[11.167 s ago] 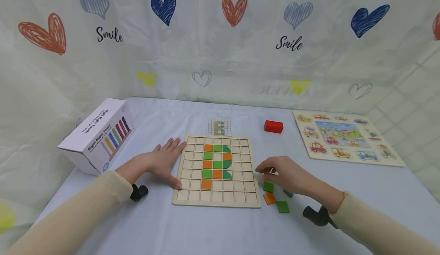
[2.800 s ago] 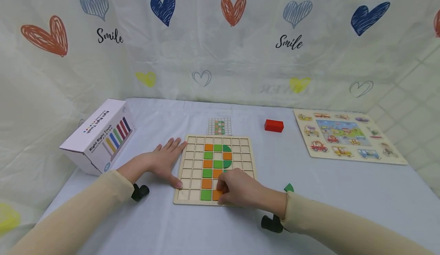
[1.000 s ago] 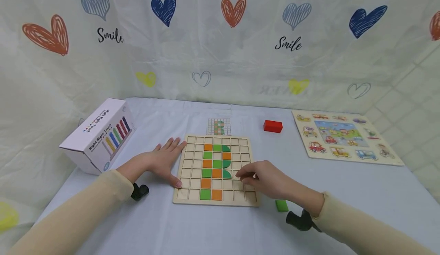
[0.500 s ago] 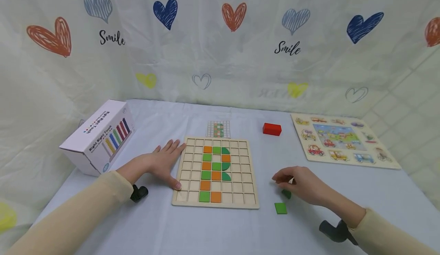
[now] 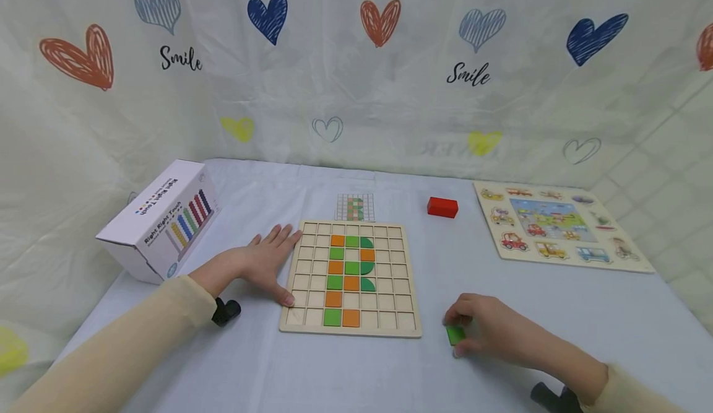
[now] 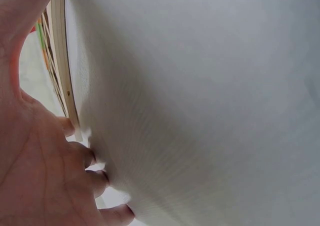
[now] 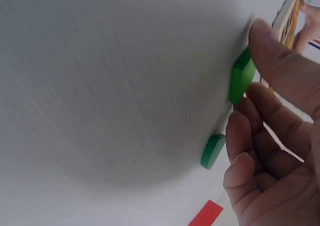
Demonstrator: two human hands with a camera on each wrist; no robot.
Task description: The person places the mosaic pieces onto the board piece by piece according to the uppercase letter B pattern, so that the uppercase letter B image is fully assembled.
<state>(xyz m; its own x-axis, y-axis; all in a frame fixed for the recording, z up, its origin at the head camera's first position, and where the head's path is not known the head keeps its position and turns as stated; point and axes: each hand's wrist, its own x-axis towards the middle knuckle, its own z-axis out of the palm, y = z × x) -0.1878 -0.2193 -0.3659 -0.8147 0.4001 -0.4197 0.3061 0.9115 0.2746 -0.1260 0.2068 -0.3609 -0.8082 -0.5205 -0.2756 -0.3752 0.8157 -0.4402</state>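
A wooden grid board (image 5: 384, 323) lies mid-table with orange and green tiles set in its middle columns. My left hand (image 5: 264, 263) rests flat on the cloth against the board's left edge (image 6: 62, 61), thumb by the near corner. To the right of the board, my right hand (image 5: 466, 332) pinches a green square tile (image 5: 455, 335) between thumb and fingers, its edge showing in the right wrist view (image 7: 242, 76). A second green piece (image 7: 212, 151) lies on the cloth just beyond; the hand hides it in the head view.
A small pattern card (image 5: 355, 207) lies behind the board. A red block (image 5: 442, 207) sits at the back right, with a vehicle puzzle board (image 5: 557, 230) further right. A white box (image 5: 158, 218) stands at the left. A heart-printed curtain closes the back.
After setting an orange tile in the board's bottom row, my right hand went to the loose pieces, then drew nearer and took hold of the green square tile. The left hand stayed put.
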